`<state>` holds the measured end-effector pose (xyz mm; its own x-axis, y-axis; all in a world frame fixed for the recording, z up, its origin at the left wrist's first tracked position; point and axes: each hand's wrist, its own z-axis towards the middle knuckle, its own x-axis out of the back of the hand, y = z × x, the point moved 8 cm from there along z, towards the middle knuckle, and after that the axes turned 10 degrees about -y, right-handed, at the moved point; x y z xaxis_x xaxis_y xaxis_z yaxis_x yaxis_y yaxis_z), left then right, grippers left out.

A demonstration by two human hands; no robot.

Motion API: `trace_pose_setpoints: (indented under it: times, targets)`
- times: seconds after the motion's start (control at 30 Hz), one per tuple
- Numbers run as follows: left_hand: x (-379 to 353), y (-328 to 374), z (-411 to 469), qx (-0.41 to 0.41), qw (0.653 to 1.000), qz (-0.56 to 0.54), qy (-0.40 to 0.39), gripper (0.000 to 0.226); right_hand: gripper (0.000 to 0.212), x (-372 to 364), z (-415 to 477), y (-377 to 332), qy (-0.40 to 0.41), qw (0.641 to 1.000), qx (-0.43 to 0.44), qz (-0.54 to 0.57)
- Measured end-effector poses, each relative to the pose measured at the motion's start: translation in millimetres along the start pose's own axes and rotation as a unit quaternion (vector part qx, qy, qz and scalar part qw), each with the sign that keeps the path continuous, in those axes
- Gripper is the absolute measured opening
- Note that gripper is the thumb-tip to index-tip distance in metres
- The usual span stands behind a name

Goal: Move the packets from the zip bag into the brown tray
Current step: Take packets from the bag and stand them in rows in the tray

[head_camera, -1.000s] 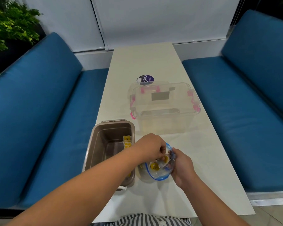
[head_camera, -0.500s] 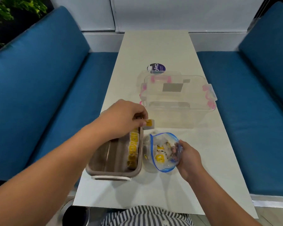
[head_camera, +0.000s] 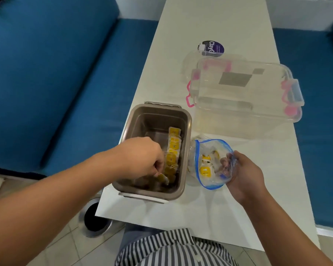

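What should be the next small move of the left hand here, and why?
Probably release the packet: the left hand holds it low inside the brown tray, at the near end of the row. The zip bag, held open by the right hand, has more.

Single head-worn wide-angle view, looking steeply down, close over table (head_camera: 215,217) near edge

A clear plastic box (head_camera: 244,96) with pink latches stands on the white table (head_camera: 215,22), and a round purple-labelled tub lid (head_camera: 212,48) shows just behind it. Blue sofa cushions (head_camera: 52,73) run along both sides of the table. On the tiled floor (head_camera: 65,244) near the table's corner sits a round metal-rimmed fitting (head_camera: 95,219), and a striped shirt (head_camera: 173,250) fills the bottom edge.
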<state>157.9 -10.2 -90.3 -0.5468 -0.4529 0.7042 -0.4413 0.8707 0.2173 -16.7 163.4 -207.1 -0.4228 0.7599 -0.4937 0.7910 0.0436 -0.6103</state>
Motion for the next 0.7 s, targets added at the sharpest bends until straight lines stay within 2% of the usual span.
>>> trace_pose_setpoints:
  times: [0.17, 0.7]
  targets:
    - [-27.9, -2.1, 22.8, 0.001, 0.998, 0.024, -0.050, 0.009, 0.013, 7.5, 7.5, 2.5, 0.007, 1.000, -0.012, 0.010]
    - [-32.3, -8.0, 50.2, 0.033, 0.998, -0.042, -0.013, 0.016, 0.019, 5.9, 8.2, 3.4, -0.009, 1.000, -0.009, 0.025]
